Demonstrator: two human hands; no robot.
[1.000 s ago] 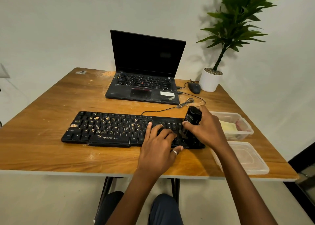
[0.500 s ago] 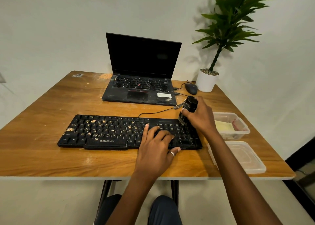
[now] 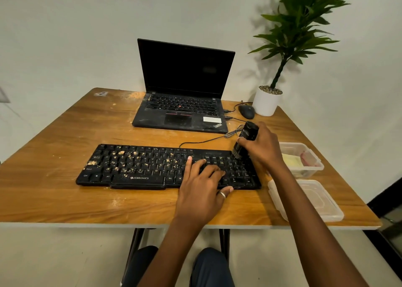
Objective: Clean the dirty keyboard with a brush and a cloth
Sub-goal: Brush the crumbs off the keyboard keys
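Keyboard now has the brush moved up to its far-right keys.

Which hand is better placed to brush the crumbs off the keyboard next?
Right: the right hand grips the brush, bristles on the keyboard; the left hand rests flat on it.

The keyboard lies before the laptop on the counter.
Mouse and plant pot right of the laptop; tub and, seemingly, a lid right of the keyboard.
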